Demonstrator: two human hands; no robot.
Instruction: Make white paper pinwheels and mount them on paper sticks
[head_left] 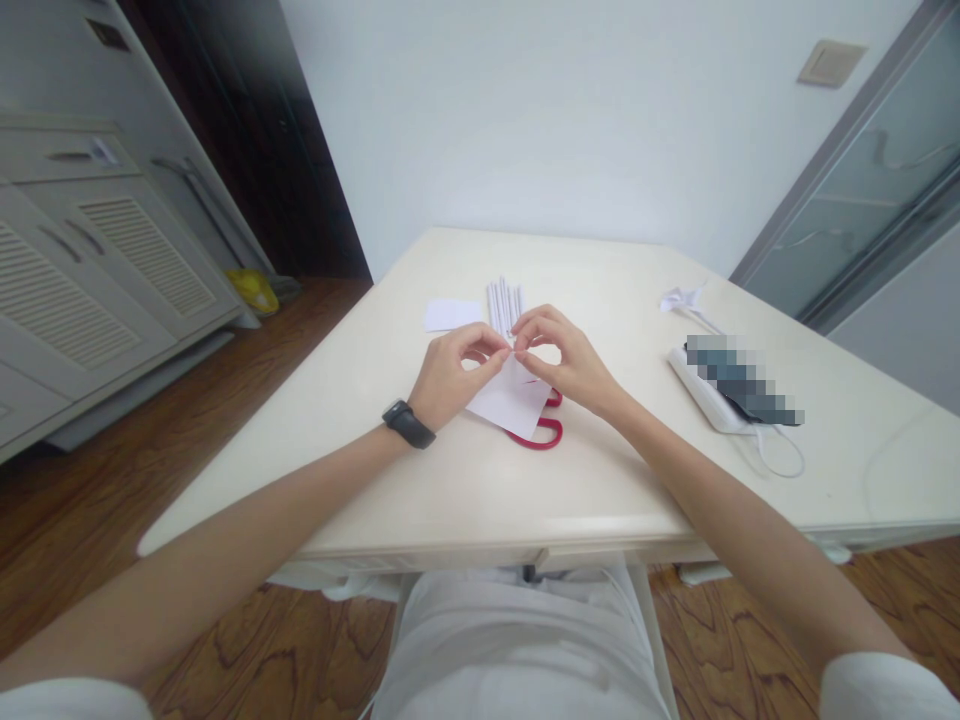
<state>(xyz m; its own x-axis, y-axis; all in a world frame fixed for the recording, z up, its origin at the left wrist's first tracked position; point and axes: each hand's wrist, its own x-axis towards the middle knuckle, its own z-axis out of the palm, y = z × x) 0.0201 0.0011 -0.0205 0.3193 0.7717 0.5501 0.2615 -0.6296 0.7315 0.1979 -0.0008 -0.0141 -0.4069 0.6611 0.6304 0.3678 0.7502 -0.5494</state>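
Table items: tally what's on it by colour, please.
White: 5, namely held sheet, loose sheet, rolled sticks bundle, folded scrap, power strip.
Red: 1, scissors.
Total: 6. The blurred item is left out.

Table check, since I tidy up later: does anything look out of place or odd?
Little stands out. The red scissors lie half hidden under the paper that both hands, left and right, pinch at its corner. A crumpled paper scrap sits apart near the far right edge of the table.
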